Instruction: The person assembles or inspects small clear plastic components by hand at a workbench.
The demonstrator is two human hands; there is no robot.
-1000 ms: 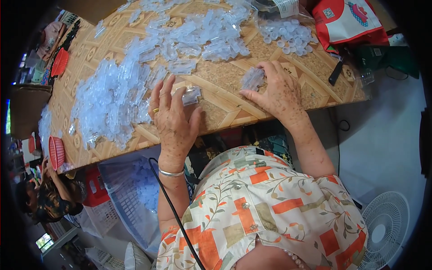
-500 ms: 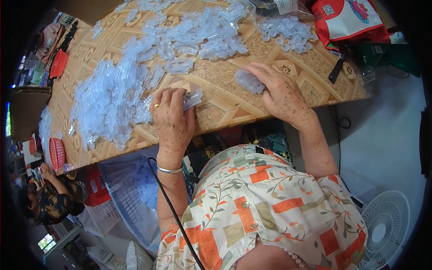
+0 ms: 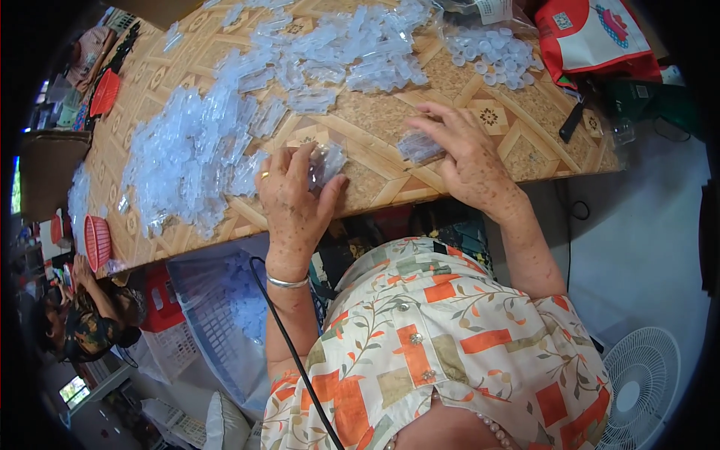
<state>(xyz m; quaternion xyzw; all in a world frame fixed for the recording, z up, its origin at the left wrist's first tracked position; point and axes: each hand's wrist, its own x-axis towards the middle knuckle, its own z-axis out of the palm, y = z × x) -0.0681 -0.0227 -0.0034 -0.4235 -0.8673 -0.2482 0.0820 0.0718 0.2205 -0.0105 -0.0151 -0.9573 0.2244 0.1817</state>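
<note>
Soft, even light is washing over a patterned tabletop (image 3: 375,135) and glinting off clear plastic pieces (image 3: 184,161), while a small window (image 3: 74,391) is glaring at lower left. Shadow is darkening the pale floor (image 3: 645,247); fisheye distortion is curving straight lines toward blackened corners.

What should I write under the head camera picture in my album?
Left hand and right hand at clear plastic pieces on a patterned table, big pile to the left.

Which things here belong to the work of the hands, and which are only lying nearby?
Likely in the work:
clear pieces by the left hand
clear bundle by the right hand
large clear pile

Seemingly just nearby:
red-and-white bag
black tool
white fan
</note>
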